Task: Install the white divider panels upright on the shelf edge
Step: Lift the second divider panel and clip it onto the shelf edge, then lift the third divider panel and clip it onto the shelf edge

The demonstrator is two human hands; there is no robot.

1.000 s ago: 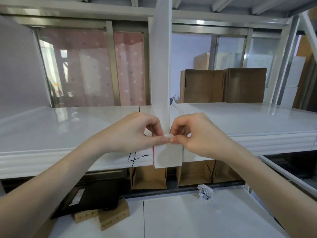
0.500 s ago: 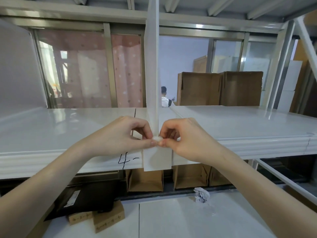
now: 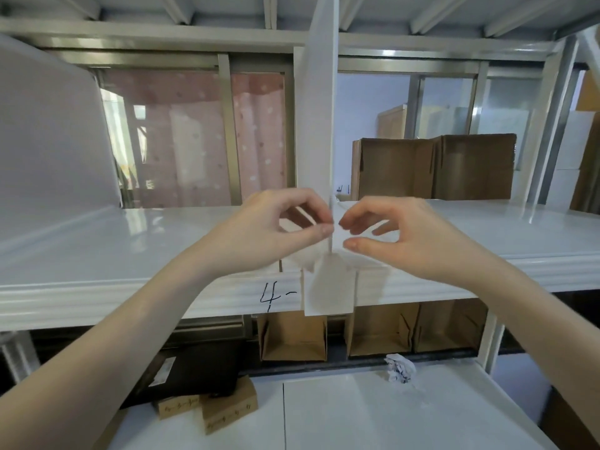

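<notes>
White gloss covers the long shelf (image 3: 97, 254) that runs across at chest height, its moulded front edge marked "4-" (image 3: 276, 295) in black pen. Standing upright on it, dead centre, is a white divider panel (image 3: 319, 125), seen edge-on and reaching to the beams at twelve o'clock; its short front flap (image 3: 328, 289) hangs down over the shelf edge just right of the marking. At two o'clock, cardboard boxes (image 3: 435, 167) sit at the back of the shelf, and open cartons (image 3: 293, 339) show beneath it. Both bare hands meet at the panel's foot: the left hand (image 3: 272, 228) has thumb and fingertips pressed together against the panel's near edge, while the right hand (image 3: 406, 235) hovers just beside it, thumb and fingers parted. Crumpled paper (image 3: 400, 368) lies at five o'clock on the lower shelf (image 3: 373, 417).
</notes>
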